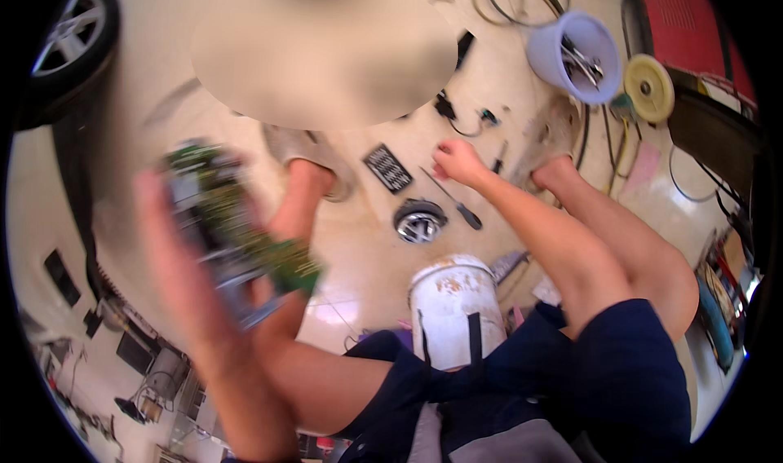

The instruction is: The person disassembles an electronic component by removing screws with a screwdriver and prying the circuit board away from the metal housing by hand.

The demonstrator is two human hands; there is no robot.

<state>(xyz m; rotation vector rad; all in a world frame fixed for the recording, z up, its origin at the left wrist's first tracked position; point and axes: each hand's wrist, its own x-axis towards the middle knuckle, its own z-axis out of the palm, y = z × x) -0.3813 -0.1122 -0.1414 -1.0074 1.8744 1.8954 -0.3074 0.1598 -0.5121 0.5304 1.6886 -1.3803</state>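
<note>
My left hand (173, 255), raised and smeared by motion, holds a green circuit board (214, 198) with a grey metal part at its lower end. My right hand (458, 161) is low over the floor with its fingers curled in. Whether anything small is inside them I cannot make out. Just below it lies a screwdriver (468, 215) with a dark handle. Another slim dark-handled tool (498, 165) is to its right. Left of the hand are a black slotted plate (388, 169) and a round black part with a chrome emblem (420, 221).
A rusty white bucket (457, 308) stands between my legs. At the upper right are a lilac bucket (575, 55) of metal tools, a pale reel (649, 88) and looped hoses. A small cabled part (445, 105) lies ahead; a car wheel (77, 35) is far left. A blurred patch hides the top middle.
</note>
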